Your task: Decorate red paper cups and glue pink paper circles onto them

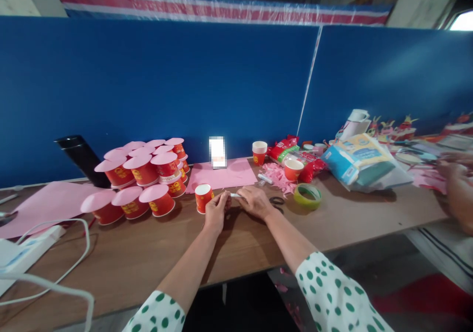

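In front of me my right hand [254, 201] is closed around a slim white tube [234, 195], its end pointing left. My left hand [218, 206] pinches its fingertips together just beyond that end; whatever lies between them is too small to make out. Right beside the left hand stands a red paper cup [203, 202] with its white inside facing up. Behind both hands a pink paper sheet [236, 174] lies flat. Black scissors [276, 202] and a roll of yellow-green tape [307, 197] rest near my right wrist.
Stacked red cups with pink paper discs [140, 174] fill the left side, near a black bottle [83, 159] and a white power strip [33, 253]. Rightward are pink paper strips [275, 174], nested cups [259, 153] and a blue-white package [354, 162]. Another person's hand [458, 184] is at far right.
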`<state>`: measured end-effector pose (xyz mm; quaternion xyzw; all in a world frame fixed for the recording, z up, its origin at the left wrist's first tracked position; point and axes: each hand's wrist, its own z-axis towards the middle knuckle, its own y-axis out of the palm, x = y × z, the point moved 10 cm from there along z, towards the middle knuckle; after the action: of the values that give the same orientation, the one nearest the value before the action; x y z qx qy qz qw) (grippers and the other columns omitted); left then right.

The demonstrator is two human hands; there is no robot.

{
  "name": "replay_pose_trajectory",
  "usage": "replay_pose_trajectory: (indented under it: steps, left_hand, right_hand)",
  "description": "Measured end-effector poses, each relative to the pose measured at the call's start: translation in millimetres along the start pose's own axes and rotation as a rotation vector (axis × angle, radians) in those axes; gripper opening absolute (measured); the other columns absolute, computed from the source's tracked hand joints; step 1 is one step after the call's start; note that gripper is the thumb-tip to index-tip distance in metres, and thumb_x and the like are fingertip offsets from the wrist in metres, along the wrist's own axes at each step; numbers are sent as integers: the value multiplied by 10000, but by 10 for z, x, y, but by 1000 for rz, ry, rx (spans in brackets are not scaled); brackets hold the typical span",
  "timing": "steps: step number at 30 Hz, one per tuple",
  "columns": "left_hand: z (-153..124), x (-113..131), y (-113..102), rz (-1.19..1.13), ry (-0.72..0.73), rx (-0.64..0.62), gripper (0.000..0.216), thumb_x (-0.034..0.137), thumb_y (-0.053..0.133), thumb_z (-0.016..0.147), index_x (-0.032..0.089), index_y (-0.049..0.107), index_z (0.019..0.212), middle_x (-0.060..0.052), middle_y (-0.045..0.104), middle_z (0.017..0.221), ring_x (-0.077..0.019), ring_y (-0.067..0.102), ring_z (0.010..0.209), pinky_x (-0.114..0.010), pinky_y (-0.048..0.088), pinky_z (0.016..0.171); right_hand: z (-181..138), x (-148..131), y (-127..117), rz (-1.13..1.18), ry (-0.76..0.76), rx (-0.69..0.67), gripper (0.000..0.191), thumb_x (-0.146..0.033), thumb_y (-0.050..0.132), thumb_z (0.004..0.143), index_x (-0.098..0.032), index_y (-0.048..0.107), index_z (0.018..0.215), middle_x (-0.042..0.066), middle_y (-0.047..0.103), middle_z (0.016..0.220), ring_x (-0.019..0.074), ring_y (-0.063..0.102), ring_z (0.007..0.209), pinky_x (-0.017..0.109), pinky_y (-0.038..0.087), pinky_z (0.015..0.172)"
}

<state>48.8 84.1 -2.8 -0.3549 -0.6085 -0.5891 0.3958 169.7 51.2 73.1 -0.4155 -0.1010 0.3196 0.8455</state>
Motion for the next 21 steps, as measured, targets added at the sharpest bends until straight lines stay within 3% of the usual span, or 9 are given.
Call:
replay_pose_trajectory:
  steps: [10,21]
  left_hand:
    - [-1,-4,-3,5,3,1,422,464,802,558,114,693,768,11,599,611,-77,513,571,-196,396,540]
    - [16,-12,36,54,-13,-37,443,499,772,593,121,677,805,3,602,629,-88,517,566,-212,399,536]
  right_hand:
    - [18,-61,83,-31,4,-40,289,-343,397,989,-164,594,878,66,645,823,165,579,790,242,384,708]
    - [73,-16,120,-39,126,-103,207,-331,475,962,-189,619,919,45,690,880,148,630,837,208,408,713]
